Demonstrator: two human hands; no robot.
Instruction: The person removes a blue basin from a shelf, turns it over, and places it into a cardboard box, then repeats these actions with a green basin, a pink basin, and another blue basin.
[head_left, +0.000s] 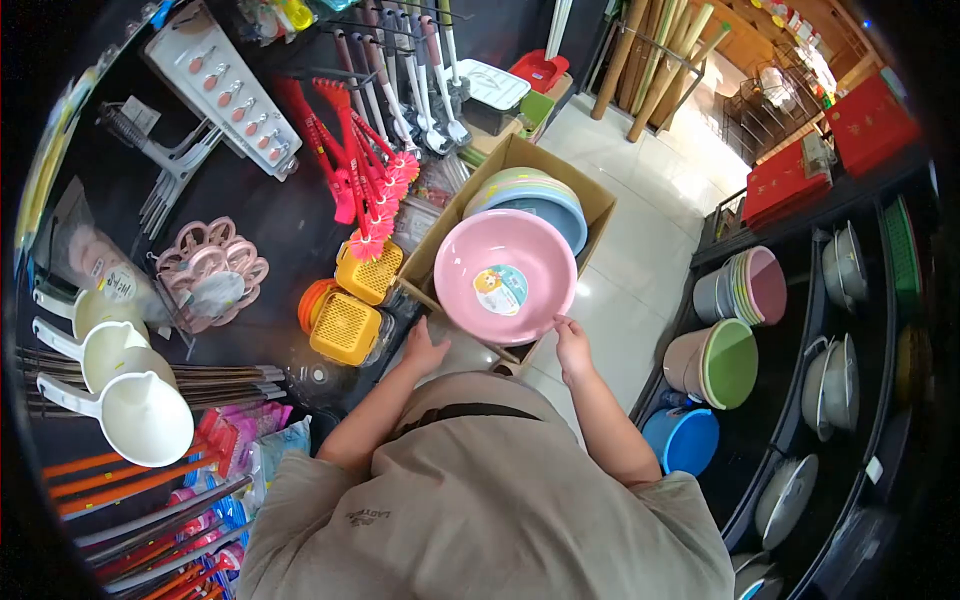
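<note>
A pink plastic basin (460, 250) with a round printed sticker (501, 290) on its bottom lies tilted over the near part of a cardboard box (598, 205). My right hand (572, 350) pinches its rim at the lower right. Below the box's near left corner is my left hand (424, 352), fingers apart and nothing in them. Behind the pink basin, a blue basin (568, 222) and several pastel ones are stacked inside the box.
Yellow baskets (345, 328) and white dippers (147, 418) are on the left, near red brushes (350, 165). Along the right shelves stand buckets (728, 365) and metal pots (838, 385). A tiled floor (640, 230) runs between, with wooden poles (655, 70) at the far end.
</note>
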